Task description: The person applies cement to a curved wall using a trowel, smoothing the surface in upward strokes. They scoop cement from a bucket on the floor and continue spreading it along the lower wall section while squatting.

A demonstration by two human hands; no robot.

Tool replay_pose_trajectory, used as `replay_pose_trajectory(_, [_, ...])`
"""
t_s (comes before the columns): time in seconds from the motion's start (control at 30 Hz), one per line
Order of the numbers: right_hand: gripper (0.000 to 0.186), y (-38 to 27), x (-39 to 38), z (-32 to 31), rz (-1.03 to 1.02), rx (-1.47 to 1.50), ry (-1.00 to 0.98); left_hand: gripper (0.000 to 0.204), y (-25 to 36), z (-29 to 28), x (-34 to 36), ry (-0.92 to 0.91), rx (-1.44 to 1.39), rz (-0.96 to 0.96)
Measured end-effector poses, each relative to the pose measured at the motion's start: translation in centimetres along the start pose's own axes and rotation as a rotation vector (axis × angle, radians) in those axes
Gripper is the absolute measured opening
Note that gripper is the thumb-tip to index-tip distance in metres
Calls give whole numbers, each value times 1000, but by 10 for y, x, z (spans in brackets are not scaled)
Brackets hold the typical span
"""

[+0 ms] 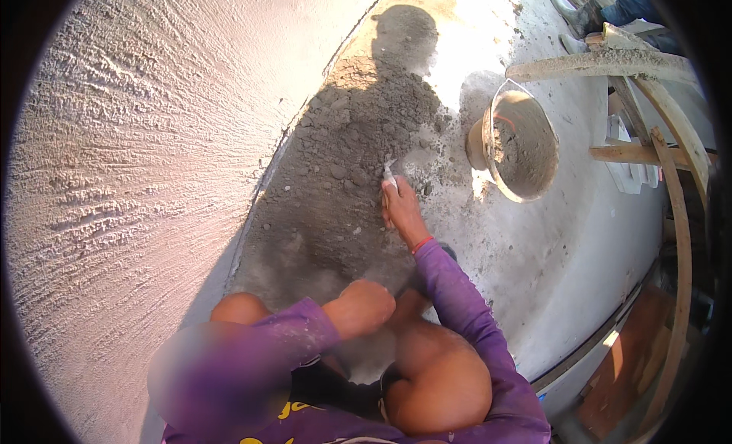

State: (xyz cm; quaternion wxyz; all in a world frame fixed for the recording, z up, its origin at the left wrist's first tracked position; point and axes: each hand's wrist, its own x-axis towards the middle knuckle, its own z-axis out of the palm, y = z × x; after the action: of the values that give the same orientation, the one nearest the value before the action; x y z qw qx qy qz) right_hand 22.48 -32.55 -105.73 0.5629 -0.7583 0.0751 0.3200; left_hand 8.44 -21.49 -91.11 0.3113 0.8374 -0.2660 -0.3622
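Observation:
My right hand (405,212) reaches forward and is closed round a pale-handled tool (390,174). The tool's working end cannot be made out against the mortar. Under and beyond that hand spreads a heap of grey, crumbly mortar (347,131), finer and flatter toward me. My left hand (362,307) is curled into a fist in front of my bent knees, its fingers turned out of sight. Whether it holds anything is hidden. To the right of the heap stands a bucket (476,145) with a wire handle and wet-looking grey mix inside.
A rough plastered wall (152,139) rises along the left. On the right lie wooden poles and boards (679,238), with a mortar-crusted beam (602,65) close behind the bucket. At the far right another person's boot (585,18) and blue trouser leg show.

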Motion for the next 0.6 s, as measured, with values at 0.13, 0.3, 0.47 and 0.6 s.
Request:
replay_pose_trajectory(0.13, [23,-27,18,1,22,102,-69,8,0,-8,-1,-8,23,-17])
replay_pose_trajectory(0.3, [18,-42,-42,-35,20,249,-29,10,-10,-3,-2,-53,-12,-63])
replay_pose_trajectory(0.47, [21,-104,-115,-94,-139,62,262,10,-7,-13,-2,-46,-5,-45])
replay_pose_trajectory(0.6, [26,-102,-119,-136,-371,-752,753,10,1,-12,8,-37,7,6])
